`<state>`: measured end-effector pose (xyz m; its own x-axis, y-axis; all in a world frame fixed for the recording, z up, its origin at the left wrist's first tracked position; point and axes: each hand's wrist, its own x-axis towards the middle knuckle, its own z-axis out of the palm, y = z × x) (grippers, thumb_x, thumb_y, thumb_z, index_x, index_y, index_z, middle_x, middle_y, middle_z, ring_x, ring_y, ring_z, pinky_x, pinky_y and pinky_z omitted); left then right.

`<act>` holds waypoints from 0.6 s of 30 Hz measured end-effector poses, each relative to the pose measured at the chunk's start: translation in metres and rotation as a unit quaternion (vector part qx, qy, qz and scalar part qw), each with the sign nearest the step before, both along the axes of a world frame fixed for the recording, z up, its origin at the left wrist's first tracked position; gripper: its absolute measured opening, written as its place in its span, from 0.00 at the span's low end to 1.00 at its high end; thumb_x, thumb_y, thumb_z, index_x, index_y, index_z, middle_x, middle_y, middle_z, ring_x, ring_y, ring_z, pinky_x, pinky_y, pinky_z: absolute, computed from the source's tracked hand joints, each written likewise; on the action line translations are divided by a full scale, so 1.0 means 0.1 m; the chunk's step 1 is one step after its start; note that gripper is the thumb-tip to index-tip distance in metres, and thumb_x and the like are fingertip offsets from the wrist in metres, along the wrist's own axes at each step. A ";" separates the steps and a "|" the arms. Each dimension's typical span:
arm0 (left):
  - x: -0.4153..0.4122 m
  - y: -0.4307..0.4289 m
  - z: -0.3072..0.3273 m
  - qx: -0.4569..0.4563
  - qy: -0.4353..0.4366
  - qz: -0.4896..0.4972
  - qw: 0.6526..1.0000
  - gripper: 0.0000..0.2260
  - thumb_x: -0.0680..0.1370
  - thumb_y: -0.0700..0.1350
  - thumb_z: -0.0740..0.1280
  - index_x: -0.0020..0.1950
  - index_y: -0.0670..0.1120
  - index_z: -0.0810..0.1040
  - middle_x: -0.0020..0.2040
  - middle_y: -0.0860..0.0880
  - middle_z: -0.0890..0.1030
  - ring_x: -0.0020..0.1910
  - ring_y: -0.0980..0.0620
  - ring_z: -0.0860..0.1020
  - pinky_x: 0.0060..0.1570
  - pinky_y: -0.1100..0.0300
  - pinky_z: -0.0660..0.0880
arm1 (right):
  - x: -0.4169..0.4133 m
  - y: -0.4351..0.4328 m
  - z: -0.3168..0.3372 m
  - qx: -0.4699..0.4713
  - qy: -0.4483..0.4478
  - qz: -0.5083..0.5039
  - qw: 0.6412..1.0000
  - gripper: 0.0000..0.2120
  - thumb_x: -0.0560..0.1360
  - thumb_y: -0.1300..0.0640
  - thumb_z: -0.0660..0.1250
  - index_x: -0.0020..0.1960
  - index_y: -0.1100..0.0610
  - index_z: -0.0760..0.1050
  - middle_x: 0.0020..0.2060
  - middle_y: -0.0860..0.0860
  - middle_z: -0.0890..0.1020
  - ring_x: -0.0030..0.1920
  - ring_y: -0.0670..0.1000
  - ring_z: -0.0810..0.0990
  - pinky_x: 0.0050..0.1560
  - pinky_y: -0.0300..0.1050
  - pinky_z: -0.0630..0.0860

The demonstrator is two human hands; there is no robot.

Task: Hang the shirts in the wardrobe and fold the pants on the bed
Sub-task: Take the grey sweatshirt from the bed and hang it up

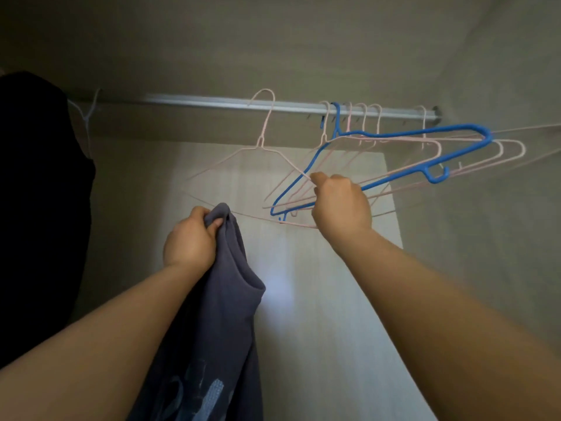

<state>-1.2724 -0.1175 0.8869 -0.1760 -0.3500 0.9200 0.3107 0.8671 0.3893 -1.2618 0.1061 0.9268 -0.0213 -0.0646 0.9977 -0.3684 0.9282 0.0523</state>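
I look up into the wardrobe. My left hand (189,238) grips the top of a dark grey-purple shirt (224,314) that hangs down between my arms; a pale print shows low on it. My right hand (338,202) pinches the shoulder wire of a pink wire hanger (263,147), which is tilted with its hook lifted above the silver rail (212,102). Just right of it a blue plastic hanger (409,135) hangs on the rail among several more pink hangers (372,123).
A black garment (39,192) hangs at the far left of the rail, next to a white string (88,115). The wardrobe's pale back panel (303,299) and beige side walls close in the space.
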 end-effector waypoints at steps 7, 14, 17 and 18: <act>0.13 -0.10 -0.53 -0.060 0.015 0.012 0.998 0.10 0.78 0.43 0.66 0.56 0.39 0.78 0.70 0.44 0.70 0.72 0.43 0.61 0.71 0.55 0.54 | -0.16 0.00 -0.81 0.032 -0.054 0.015 0.998 0.16 0.77 0.63 0.57 0.63 0.55 0.69 0.49 0.55 0.77 0.45 0.60 0.78 0.35 0.44 0.63; 0.30 -0.12 -1.04 -0.066 -0.028 0.044 0.996 0.13 0.78 0.46 0.66 0.59 0.40 0.78 0.71 0.42 0.68 0.72 0.41 0.60 0.72 0.52 0.53 | -0.21 0.18 -1.57 0.057 -0.086 0.073 0.992 0.13 0.80 0.59 0.54 0.63 0.53 0.70 0.49 0.53 0.78 0.41 0.60 0.78 0.35 0.44 0.62; 0.39 -0.03 -1.14 -0.075 -0.055 0.030 0.995 0.14 0.78 0.46 0.65 0.60 0.40 0.77 0.71 0.40 0.69 0.71 0.41 0.63 0.71 0.51 0.55 | -0.19 0.33 -1.83 0.040 -0.096 0.136 0.985 0.11 0.81 0.56 0.54 0.60 0.53 0.72 0.46 0.51 0.80 0.40 0.59 0.77 0.35 0.45 0.63; 0.41 0.00 -1.17 -0.071 -0.070 0.001 0.995 0.14 0.79 0.46 0.65 0.61 0.40 0.77 0.69 0.40 0.71 0.69 0.41 0.66 0.68 0.52 0.58 | -0.19 0.38 -1.90 0.037 -0.108 0.159 0.981 0.10 0.81 0.55 0.54 0.58 0.53 0.72 0.43 0.51 0.80 0.38 0.58 0.76 0.34 0.45 0.64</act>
